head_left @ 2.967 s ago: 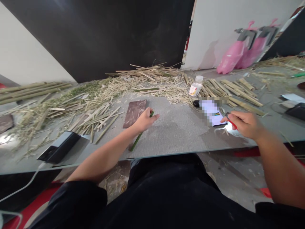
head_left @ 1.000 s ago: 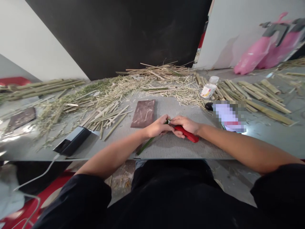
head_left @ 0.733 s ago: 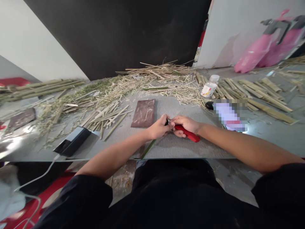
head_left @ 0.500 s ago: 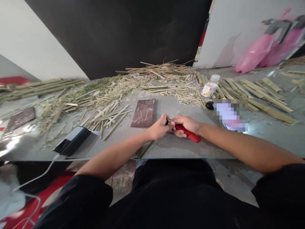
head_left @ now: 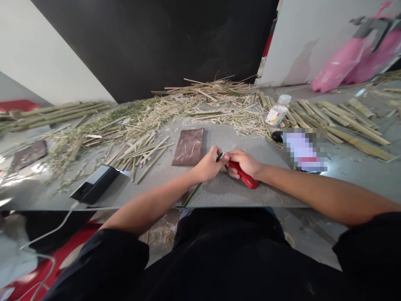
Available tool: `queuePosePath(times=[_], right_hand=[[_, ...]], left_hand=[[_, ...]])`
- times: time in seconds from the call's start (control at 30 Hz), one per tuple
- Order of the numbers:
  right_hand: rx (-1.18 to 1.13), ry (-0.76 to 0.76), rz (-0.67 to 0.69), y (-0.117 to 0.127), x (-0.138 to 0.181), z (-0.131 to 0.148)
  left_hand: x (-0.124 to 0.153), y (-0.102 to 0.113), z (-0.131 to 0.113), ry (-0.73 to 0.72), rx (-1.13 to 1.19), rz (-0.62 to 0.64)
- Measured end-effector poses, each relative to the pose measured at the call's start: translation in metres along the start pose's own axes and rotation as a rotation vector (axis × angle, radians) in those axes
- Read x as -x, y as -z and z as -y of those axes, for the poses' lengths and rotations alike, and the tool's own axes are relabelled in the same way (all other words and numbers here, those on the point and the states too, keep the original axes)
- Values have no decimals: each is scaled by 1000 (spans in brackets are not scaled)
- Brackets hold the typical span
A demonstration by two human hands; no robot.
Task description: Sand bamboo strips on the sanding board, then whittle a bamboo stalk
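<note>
My left hand (head_left: 210, 165) is closed around a thin green bamboo strip (head_left: 193, 195). The strip's lower end slants down towards the table's front edge, and its upper end shows by my thumb. Close against it, my right hand (head_left: 244, 162) grips a red-handled knife (head_left: 247, 179), the handle pointing down and to the right. A small glint of metal shows between the two hands, where the fingertips meet; most of the blade is hidden by the fingers. Just beyond my left hand lies a brown leather-like pad (head_left: 188, 147) with pale scratches.
Split bamboo strips (head_left: 152, 151) lie left of the pad, with shavings (head_left: 200, 104) heaped behind. A dark box with a cable (head_left: 99, 184) sits front left. On the right are a phone (head_left: 303, 151), a small bottle (head_left: 278, 110), bamboo pieces (head_left: 354, 121) and pink spray bottles (head_left: 340, 65).
The knife's handle has turned slightly, its end now a little lower and further left. My left hand has shifted slightly, and more of the strip shows by the thumb.
</note>
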State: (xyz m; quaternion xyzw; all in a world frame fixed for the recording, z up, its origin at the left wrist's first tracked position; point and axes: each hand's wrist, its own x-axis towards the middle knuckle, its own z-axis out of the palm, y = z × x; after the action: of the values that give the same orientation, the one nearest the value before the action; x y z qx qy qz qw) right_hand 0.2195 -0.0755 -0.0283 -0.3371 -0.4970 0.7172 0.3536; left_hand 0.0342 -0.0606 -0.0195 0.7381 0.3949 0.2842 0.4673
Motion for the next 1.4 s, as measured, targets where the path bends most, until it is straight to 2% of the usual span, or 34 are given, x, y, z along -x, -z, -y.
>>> queuePosePath(times=[0.2,0.37,0.6,0.77,0.83,0.9,0.97,1.13,1.27,1.4], right_hand=[[0,-63,157,12,-2,1],[30,-127,218,19,-4,2],[39,-60,76,7,-2,0],[110,81,-91,-4,-2,-6],[131,145,-162,-3,-4,-7],[124,181,-177,2,-5,-6],[100,167,-110,9,-6,-3],[105,11,146,19,-5,5],[107,-39,172,17,-3,6],[97,-92,198,14,-3,5]], left_hand=[[0,3,1,33,257,150],[0,0,2,89,374,241],[-3,0,7,74,279,178],[-7,0,9,61,230,118],[-8,1,7,75,234,119],[-8,2,5,84,231,143],[-7,5,4,78,224,153],[-6,7,2,40,190,98],[-3,5,2,28,133,86],[-2,2,4,6,166,125]])
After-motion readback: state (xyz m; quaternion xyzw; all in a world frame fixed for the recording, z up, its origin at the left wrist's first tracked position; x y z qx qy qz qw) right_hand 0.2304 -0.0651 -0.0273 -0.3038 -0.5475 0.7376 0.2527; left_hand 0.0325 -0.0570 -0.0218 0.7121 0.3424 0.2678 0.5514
